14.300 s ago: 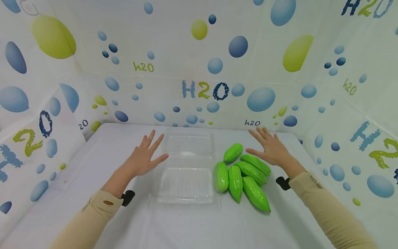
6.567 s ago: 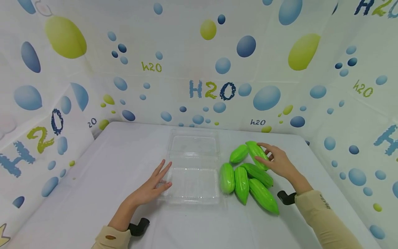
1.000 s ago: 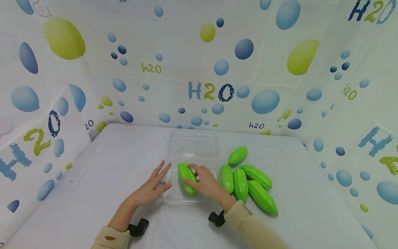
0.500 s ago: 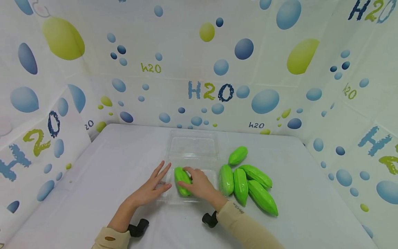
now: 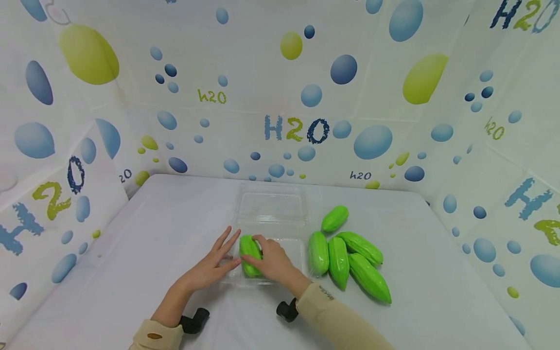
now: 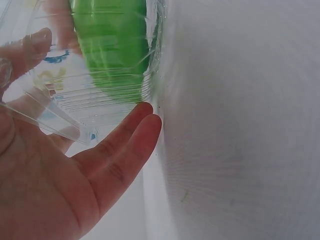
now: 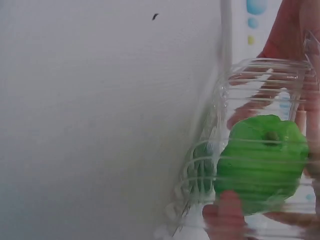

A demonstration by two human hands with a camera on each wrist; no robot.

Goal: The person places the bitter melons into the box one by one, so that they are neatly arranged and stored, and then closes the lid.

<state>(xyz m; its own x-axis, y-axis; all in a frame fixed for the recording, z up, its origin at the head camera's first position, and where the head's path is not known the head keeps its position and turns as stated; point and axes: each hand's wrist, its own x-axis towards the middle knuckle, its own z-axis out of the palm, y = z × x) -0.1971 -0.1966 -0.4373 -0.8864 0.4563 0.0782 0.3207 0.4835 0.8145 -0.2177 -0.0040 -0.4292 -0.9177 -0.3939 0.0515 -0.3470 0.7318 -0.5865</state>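
Gripping green gourd inside clear tray, right hand.

Bright, even light (wrist views blurred)

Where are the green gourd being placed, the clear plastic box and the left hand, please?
green gourd (image 5: pixel 248 247), head view, its upper end.
clear plastic box (image 5: pixel 270 208), head view, its open lid.
left hand (image 5: pixel 210 265), head view, its back.

Left hand flat, palm down, fingers straight and spread, pointing forward and to the right. Right hand just beside it, fingers and thumb curled in a grip. Both forearms in beige sleeves, angled inward, a black wrist mount under each.
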